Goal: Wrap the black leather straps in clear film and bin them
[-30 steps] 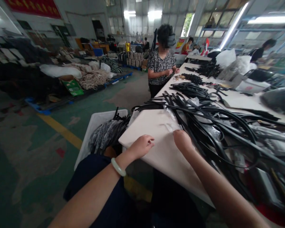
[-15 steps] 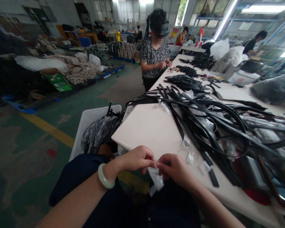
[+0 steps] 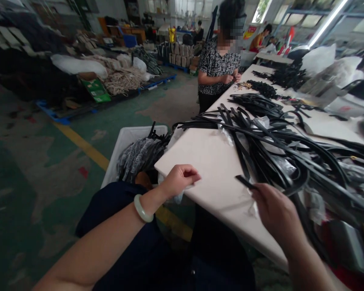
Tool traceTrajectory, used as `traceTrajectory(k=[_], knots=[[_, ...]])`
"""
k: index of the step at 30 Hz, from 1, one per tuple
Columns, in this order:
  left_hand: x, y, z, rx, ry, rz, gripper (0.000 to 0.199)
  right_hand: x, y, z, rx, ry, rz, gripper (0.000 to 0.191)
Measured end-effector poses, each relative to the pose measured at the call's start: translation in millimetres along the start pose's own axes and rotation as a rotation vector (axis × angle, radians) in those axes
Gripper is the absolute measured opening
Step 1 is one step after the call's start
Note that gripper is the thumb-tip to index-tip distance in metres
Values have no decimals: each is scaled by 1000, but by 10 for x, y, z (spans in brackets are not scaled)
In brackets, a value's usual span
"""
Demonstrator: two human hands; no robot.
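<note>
My left hand (image 3: 180, 180), with a pale bangle (image 3: 143, 209) on its wrist, is closed over the near edge of the table. Its fingers pinch a small clear plastic bag (image 3: 178, 197) that is mostly hidden behind the hand. At the right, my right hand (image 3: 276, 208) is closed around a black strap (image 3: 244, 182), whose flat end sticks out toward the left above the tabletop. More long black straps (image 3: 263, 157) lie in a tangled heap beyond this hand, with bits of clear plastic among them.
A white bin (image 3: 113, 163) of plastic-wrapped straps stands left of the table (image 3: 203, 155). Across the table's far left corner, a person (image 3: 220, 66) handles small parts. Bundles lie on blue pallets (image 3: 53, 113) further left.
My hands have parted. The left moved up and left with the plastic; the right went right to the straps and took hold of one. The view has turned slightly left.
</note>
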State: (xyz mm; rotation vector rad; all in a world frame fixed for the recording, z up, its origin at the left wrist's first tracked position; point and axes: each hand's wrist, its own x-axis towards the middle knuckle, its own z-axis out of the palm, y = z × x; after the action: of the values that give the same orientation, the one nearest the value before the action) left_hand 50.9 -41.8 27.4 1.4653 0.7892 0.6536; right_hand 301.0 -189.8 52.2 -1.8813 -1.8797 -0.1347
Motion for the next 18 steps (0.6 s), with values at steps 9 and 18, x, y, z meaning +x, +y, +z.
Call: traceTrajectory(k=[9, 18], knots=[[-111, 36, -140, 362, -60, 202, 17, 275, -577, 124, 164, -223, -26, 28], [-155, 66, -169, 409, -103, 197, 16, 307, -647, 146, 135, -389, -59, 29]])
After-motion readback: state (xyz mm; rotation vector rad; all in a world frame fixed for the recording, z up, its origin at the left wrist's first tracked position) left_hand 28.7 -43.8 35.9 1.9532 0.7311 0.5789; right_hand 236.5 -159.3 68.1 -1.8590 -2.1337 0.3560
